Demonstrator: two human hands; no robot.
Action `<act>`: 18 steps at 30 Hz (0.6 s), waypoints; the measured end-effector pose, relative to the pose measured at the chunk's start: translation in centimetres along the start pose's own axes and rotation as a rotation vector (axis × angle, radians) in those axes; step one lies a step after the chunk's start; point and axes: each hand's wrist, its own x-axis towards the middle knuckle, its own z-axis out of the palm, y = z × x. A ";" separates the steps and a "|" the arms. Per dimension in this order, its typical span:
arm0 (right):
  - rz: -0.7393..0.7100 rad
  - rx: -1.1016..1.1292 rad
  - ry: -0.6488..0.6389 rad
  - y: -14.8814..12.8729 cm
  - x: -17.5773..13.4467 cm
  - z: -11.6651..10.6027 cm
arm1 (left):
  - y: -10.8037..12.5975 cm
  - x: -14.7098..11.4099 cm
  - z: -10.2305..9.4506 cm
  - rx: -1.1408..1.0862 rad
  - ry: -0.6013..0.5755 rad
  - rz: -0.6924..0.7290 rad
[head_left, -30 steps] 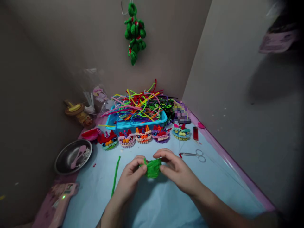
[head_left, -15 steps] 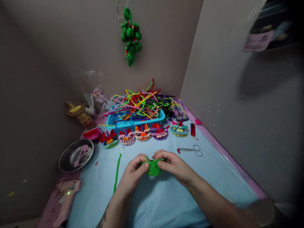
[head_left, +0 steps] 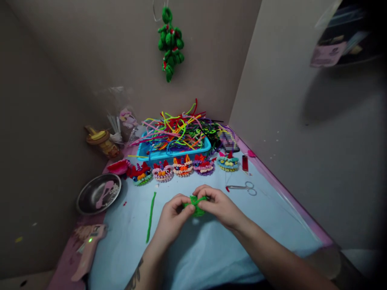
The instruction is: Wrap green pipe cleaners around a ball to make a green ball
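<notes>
Between my two hands is a small green piece of bent pipe cleaners, held above the blue cloth. My left hand pinches its left side with thumb and fingers. On the other side my right hand grips the upper right part, where a green strand crosses the top. Fingers hide part of the piece. A loose straight green pipe cleaner lies on the cloth left of my left hand. Beyond my right hand are scissors with a small red bit at the tip.
Several colourful lion-like pipe-cleaner heads stand in a row before a blue basket heaped with pipe cleaners. At left are a metal bowl and a pink glue gun. Green pipe-cleaner pieces hang on the wall.
The green piece has been turned and tilted between my fingers, its top strand now slanting. My hands have shifted slightly; the whole view has moved a little.
</notes>
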 end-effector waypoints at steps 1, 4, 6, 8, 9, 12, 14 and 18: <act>-0.002 -0.014 0.001 0.0 0.1 0.0 | 0.1 0.0 0.1 0.019 0.008 -0.001; -0.022 -0.065 0.014 0.3 0.3 0.2 | 0.3 0.1 0.2 0.072 0.065 0.011; -0.039 -0.095 0.008 0.6 0.4 0.3 | 0.3 0.2 0.2 0.089 0.089 0.017; -0.023 -0.087 -0.034 0.8 0.3 0.3 | 0.2 0.3 0.1 0.086 0.091 -0.003; -0.008 -0.071 -0.055 0.9 0.2 0.2 | 0.0 0.3 0.0 0.067 0.091 -0.023; -0.040 -0.078 -0.058 0.6 -0.2 -0.1 | -0.6 0.4 -0.2 -0.044 0.089 -0.088; -0.123 -0.179 -0.020 0.2 -0.6 -0.4 | -0.8 0.4 -0.2 -0.103 0.073 -0.106; -0.191 -0.351 -0.038 -0.4 -1.1 -0.6 | -0.6 0.4 0.2 -0.135 0.035 -0.109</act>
